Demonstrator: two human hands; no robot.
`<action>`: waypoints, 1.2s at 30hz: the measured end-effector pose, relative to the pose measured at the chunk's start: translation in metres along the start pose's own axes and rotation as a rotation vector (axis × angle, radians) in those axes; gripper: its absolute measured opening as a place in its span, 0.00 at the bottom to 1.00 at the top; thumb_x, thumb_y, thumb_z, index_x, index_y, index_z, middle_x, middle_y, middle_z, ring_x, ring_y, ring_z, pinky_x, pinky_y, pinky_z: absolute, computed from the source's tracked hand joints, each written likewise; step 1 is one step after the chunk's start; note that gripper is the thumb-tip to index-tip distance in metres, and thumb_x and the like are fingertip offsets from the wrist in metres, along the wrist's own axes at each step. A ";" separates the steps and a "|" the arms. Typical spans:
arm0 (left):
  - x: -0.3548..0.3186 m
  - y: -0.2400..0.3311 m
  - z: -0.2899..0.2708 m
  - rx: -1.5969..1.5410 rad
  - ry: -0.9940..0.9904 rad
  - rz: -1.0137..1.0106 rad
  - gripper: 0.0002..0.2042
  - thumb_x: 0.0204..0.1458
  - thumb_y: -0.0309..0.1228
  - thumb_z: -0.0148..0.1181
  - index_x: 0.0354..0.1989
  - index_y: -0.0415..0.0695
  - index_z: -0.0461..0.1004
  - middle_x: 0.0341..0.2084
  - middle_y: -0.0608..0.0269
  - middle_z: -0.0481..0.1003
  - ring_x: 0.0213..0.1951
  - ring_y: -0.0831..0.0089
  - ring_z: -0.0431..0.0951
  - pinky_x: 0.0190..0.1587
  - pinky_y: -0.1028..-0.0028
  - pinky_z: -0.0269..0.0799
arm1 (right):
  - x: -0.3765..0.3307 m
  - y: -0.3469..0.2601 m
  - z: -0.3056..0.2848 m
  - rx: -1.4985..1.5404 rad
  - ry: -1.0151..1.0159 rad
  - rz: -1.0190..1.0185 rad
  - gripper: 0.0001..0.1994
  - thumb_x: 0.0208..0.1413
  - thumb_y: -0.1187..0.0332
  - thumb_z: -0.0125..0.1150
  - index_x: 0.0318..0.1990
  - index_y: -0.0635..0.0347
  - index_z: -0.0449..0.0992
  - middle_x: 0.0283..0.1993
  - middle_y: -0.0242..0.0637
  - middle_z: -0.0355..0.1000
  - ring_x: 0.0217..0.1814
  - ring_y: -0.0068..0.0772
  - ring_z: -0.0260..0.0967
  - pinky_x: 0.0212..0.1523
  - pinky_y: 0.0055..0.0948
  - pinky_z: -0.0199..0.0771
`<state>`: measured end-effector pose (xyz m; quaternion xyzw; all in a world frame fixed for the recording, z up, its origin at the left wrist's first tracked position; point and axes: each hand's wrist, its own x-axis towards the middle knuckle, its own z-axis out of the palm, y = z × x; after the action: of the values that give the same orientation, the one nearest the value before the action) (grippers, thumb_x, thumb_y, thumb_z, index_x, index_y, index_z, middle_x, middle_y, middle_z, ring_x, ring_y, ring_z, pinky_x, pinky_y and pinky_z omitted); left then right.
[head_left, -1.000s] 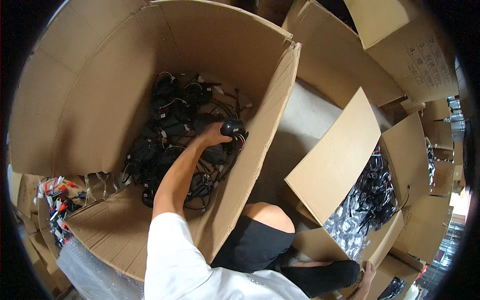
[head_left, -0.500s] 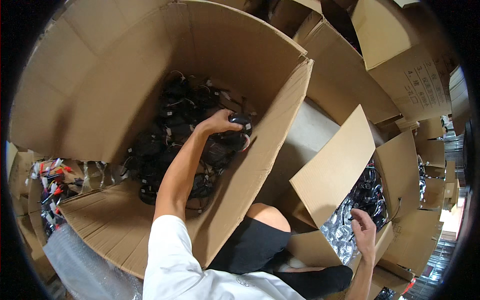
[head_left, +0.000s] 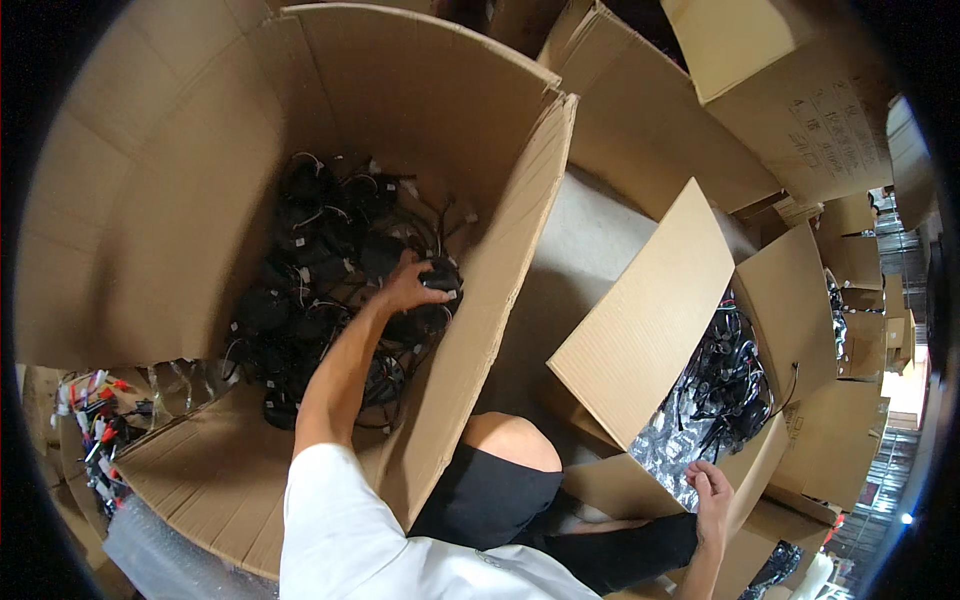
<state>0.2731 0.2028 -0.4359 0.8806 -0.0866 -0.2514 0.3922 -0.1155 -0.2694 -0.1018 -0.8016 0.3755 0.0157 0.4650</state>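
My left hand [head_left: 403, 290] is down inside the big cardboard box [head_left: 500, 290]. Its thumb and fingers close round a rounded black part [head_left: 440, 278], which sits at the right side of a heap of black parts with thin wires and small white connectors [head_left: 310, 250]. The underside of that part is hidden in the heap. Over at the lower right, my right hand [head_left: 711, 492] hangs with curled fingers and nothing visible in them. It is beside a smaller open box [head_left: 640, 330], which holds black wired parts [head_left: 722, 375] and silvery plastic wrap [head_left: 665, 445].
Left of the big box are coloured connectors and wires [head_left: 100, 410] and bubble wrap [head_left: 170, 550]. More cardboard boxes [head_left: 650, 110] stand behind and along the right. My bent knee [head_left: 515, 445] rests between the two open boxes.
The view has shifted, so the boxes appear further left. My left hand has gone lower into the heap with the black part. My right hand has come down slightly, its fingers more curled.
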 end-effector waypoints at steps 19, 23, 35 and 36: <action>-0.270 0.366 -0.161 -0.947 -0.007 0.742 0.45 0.40 0.56 0.77 0.60 0.33 0.69 0.54 0.56 0.75 0.56 0.68 0.75 0.61 0.67 0.70 | -0.052 -0.277 0.159 0.654 -0.423 -0.935 0.26 0.71 0.54 0.50 0.64 0.68 0.63 0.55 0.41 0.70 0.59 0.29 0.65 0.60 0.28 0.65; -0.281 0.405 -0.113 -1.155 -0.039 0.676 0.34 0.65 0.59 0.44 0.65 0.41 0.66 0.59 0.55 0.73 0.57 0.62 0.76 0.63 0.60 0.71 | -0.046 -0.245 0.150 0.916 -0.198 -0.836 0.24 0.72 0.55 0.48 0.62 0.68 0.64 0.55 0.40 0.70 0.58 0.28 0.65 0.61 0.28 0.64; -0.322 0.504 0.001 -1.111 0.085 0.416 0.30 0.65 0.61 0.44 0.65 0.51 0.67 0.59 0.63 0.73 0.58 0.69 0.75 0.63 0.64 0.69 | -0.055 -0.182 0.080 0.978 0.293 -1.111 0.26 0.73 0.56 0.45 0.67 0.67 0.58 0.59 0.46 0.65 0.61 0.35 0.63 0.64 0.33 0.61; -0.320 0.512 -0.013 -1.082 -0.080 0.447 0.31 0.65 0.60 0.44 0.64 0.47 0.68 0.58 0.59 0.73 0.57 0.65 0.76 0.61 0.64 0.71 | -0.061 -0.174 0.067 0.824 0.304 -1.147 0.27 0.72 0.55 0.47 0.67 0.67 0.59 0.58 0.48 0.67 0.59 0.36 0.66 0.63 0.33 0.64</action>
<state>0.0273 -0.0240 0.0677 0.5056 -0.1444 -0.2041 0.8258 -0.0300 -0.1331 0.0103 -0.6254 -0.0687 -0.4853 0.6071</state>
